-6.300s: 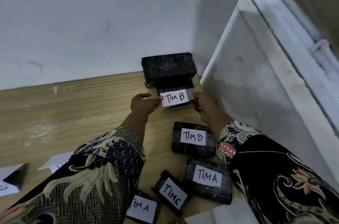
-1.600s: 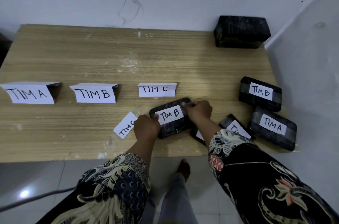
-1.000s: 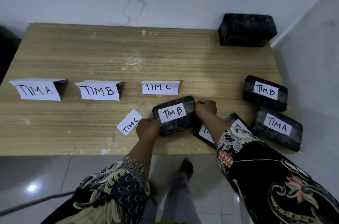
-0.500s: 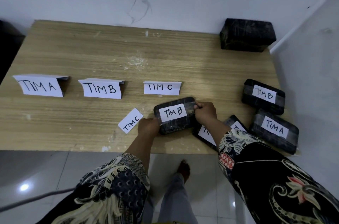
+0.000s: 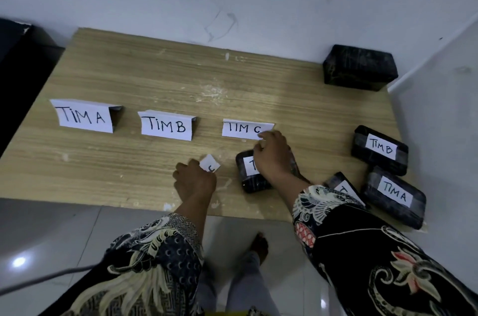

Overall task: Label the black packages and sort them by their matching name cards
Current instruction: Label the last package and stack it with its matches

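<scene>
Three folded name cards stand in a row on the wooden table [image 5: 129,75]: TIM A card [image 5: 82,116], TIM B card [image 5: 166,125], TIM C card [image 5: 244,129]. A black package with a TIM B label [image 5: 252,178] lies near the front edge, half hidden under my right hand [image 5: 274,158]. That hand's fingertips reach up to the lower right corner of the TIM C card. My left hand [image 5: 194,181] pinches a loose paper label [image 5: 210,163] showing only the letter C.
A large unlabelled black package [image 5: 359,67] sits at the back right corner by the wall. At the right edge lie a TIM B package [image 5: 379,150], a TIM A package [image 5: 394,196] and another package [image 5: 341,186] partly under my sleeve. A dark object [image 5: 18,62] stands left of the table.
Both hands let go of the TIM B package's ends. My left hand moved left onto the loose C label and took hold of it; my right hand reached forward to the TIM C card.
</scene>
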